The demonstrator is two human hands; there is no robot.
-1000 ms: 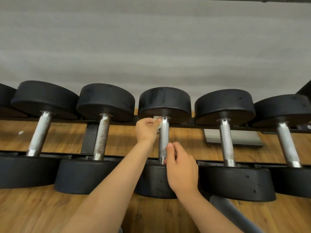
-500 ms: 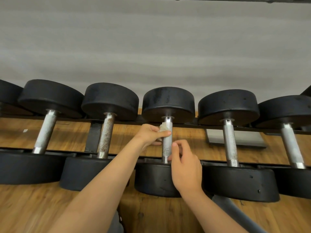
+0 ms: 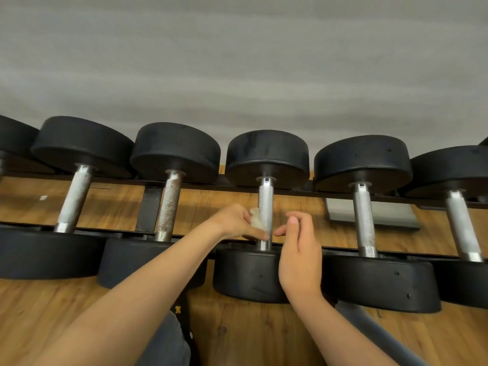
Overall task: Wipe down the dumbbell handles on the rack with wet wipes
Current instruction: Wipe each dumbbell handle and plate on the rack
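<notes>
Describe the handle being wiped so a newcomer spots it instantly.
Find the black rack against the grey wall, with its row of dumbbells. The handle is the centre one. Only it has a crumpled wet wipe held against it by the left hand; its left neighbour is rust-speckled.

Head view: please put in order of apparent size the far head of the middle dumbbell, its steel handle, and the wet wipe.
1. far head of the middle dumbbell
2. steel handle
3. wet wipe, bunched in the left hand and partly hidden
</notes>
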